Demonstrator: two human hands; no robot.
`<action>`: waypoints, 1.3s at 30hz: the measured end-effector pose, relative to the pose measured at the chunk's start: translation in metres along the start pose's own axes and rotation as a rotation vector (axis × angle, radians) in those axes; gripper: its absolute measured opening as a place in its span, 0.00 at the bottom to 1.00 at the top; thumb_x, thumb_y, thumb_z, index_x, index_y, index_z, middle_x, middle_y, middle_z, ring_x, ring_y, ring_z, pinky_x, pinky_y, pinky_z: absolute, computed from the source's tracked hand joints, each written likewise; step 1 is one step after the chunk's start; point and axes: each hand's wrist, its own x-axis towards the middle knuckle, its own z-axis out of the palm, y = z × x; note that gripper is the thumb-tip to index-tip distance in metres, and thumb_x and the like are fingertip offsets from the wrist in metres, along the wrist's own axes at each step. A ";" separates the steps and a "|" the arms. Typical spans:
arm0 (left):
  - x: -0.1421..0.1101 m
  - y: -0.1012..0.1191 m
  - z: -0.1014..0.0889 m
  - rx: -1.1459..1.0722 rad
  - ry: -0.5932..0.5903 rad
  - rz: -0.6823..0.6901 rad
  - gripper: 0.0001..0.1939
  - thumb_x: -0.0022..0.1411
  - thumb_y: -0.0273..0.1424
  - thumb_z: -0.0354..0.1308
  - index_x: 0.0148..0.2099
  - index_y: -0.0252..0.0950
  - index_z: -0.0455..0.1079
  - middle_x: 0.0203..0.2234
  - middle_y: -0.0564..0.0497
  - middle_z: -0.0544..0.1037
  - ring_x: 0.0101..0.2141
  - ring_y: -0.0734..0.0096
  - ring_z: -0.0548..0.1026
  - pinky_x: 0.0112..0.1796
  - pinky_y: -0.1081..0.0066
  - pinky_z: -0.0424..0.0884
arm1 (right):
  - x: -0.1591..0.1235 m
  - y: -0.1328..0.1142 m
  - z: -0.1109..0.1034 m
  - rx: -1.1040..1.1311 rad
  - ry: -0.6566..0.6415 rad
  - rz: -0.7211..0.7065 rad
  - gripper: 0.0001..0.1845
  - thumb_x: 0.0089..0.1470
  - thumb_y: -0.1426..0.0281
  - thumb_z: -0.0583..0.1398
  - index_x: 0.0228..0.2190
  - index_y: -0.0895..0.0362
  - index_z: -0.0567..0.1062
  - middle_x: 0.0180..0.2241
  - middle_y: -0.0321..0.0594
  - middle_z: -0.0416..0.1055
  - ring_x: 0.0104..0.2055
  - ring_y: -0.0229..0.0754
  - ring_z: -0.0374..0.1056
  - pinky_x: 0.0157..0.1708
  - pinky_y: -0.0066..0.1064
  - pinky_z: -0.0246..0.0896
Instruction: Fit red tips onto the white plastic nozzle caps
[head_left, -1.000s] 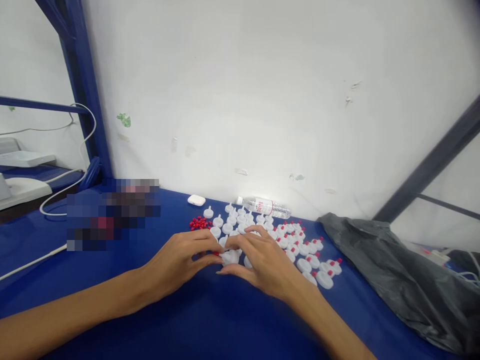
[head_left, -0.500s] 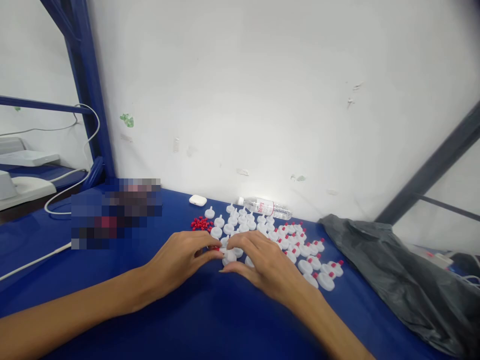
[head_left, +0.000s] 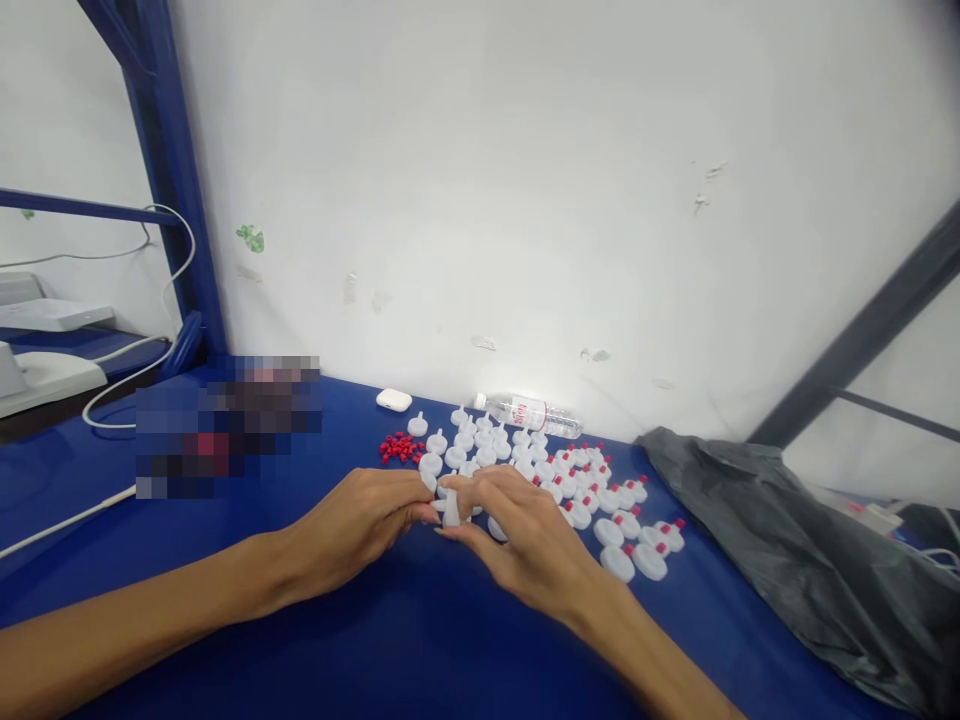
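Near the middle of the blue counter, the left hand and the right hand meet fingertip to fingertip around one small white round plastic cap with a spout. Both hands are curled nearly closed, pinching this cap between thumbs and forefingers, just above the counter surface. Just beyond the hands lie more white spouted caps without tips, and to the right of them a group of white caps fitted with red tips. A small heap of loose red plastic tips sits beyond the left hand, near its fingers. Against the white wall lie a clear plastic water bottle and a small white earbud case. A crumpled grey plastic bag lies well to the right.
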 end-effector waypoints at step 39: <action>0.008 -0.054 -0.028 0.428 0.079 -0.433 0.17 0.83 0.37 0.53 0.53 0.42 0.84 0.49 0.43 0.91 0.48 0.48 0.87 0.49 0.58 0.80 | -0.003 0.062 -0.028 -0.393 -0.144 0.278 0.26 0.88 0.60 0.52 0.45 0.54 0.87 0.41 0.46 0.88 0.45 0.57 0.82 0.49 0.48 0.71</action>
